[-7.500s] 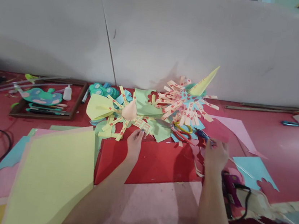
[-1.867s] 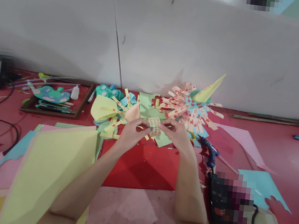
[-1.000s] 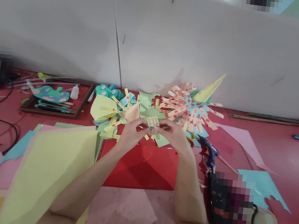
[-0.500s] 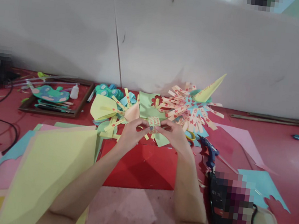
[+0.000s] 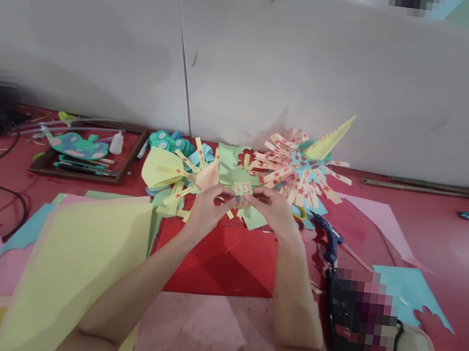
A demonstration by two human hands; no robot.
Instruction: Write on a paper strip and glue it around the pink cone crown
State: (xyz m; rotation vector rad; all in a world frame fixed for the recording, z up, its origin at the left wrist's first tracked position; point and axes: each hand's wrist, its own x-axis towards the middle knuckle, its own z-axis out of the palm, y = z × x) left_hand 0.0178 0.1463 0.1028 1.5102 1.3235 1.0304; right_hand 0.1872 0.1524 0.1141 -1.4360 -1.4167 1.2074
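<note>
Between my two hands is a small piece of pale paper (image 5: 242, 192) with red writing on it. My left hand (image 5: 212, 204) pinches its left side between thumb and fingers. On the opposite side, my right hand (image 5: 274, 207) pinches it the same way. Just behind lie a green paper sheet (image 5: 236, 161) and a pale paper cone with yellow strips (image 5: 207, 177). To the right stands a paper piece with fringed, lettered strips and a yellow cone (image 5: 328, 141). A red board (image 5: 224, 259) lies beneath my wrists.
At left sits a brown tray (image 5: 138, 155) with a glue bottle (image 5: 116, 143) and cutters. A blue glue gun (image 5: 329, 237) and yellow-handled scissors (image 5: 298, 213) lie right of my right hand. Large yellow sheets (image 5: 86, 271) are stacked at front left. A grey wall (image 5: 273, 72) rises behind.
The small paper piece has turned slightly between my fingertips, so its written face shows at a different angle. Both hands stay in nearly the same place.
</note>
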